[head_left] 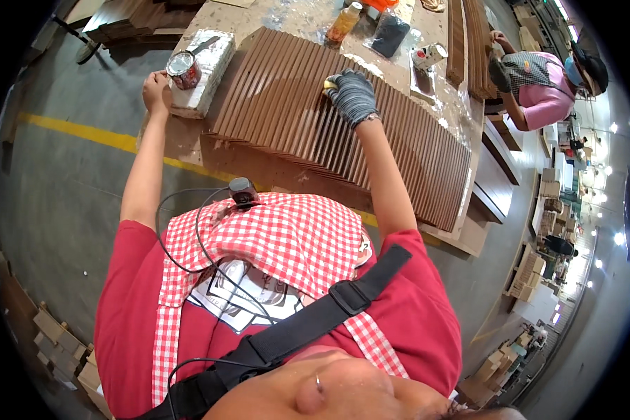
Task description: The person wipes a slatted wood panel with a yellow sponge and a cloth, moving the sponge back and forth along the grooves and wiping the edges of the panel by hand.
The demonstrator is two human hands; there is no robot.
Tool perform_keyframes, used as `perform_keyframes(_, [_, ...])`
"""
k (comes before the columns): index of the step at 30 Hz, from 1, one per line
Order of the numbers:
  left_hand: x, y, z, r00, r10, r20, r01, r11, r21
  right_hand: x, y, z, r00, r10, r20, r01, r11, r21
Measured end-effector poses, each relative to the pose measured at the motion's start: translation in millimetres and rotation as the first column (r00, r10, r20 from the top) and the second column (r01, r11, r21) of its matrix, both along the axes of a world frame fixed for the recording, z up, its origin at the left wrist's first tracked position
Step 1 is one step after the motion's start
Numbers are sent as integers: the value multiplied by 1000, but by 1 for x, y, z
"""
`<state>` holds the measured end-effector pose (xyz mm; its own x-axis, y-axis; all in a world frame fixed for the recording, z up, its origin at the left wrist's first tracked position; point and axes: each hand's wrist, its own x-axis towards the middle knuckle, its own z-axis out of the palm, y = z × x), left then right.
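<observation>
My right hand (352,98), in a grey knitted glove, presses onto a row of brown wooden slats (287,98) lying side by side on the work table. Its fingers are closed round a small yellow piece (328,85), mostly hidden by the glove; its kind does not show. My bare left hand (157,93) is curled beside an open, paint-smeared can (184,69). Fingertips meet the can's left side, and whether they grip it cannot be made out. That can stands on a paint-stained white block (215,59), with a flat dark blade-like tool (204,45) lying behind it.
Behind the slats stand a bottle of amber liquid (344,24), a dark bagged packet (389,32) and a tipped white can (430,56). A co-worker in pink (542,87) is at the right, by long brown boards (469,49). A black cable (201,238) hangs before me.
</observation>
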<state>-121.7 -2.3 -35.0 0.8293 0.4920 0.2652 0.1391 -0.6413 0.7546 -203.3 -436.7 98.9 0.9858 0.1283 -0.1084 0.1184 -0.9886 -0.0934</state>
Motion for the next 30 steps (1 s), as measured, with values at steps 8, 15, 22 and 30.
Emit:
perform_keyframes(8, [5, -8, -4, 1000, -19, 4, 19, 999, 26, -88, 27, 8, 999, 50, -17, -51, 998, -49])
perform_keyframes(15, [22, 0, -18, 998, -66, 12, 66, 998, 19, -137, 58, 13, 991, 12, -132, -15, 1000, -17])
perform_keyframes(22, [33, -1, -29, 997, -59, -40, 59, 998, 11, -160, 48, 8, 987, -45, -153, 84, 962, 258])
perform_keyframes(30, [41, -12, -21, 959, -48, -280, 89, 987, 134, -172, 22, -7, 906, -45, -420, 239, 875, 422])
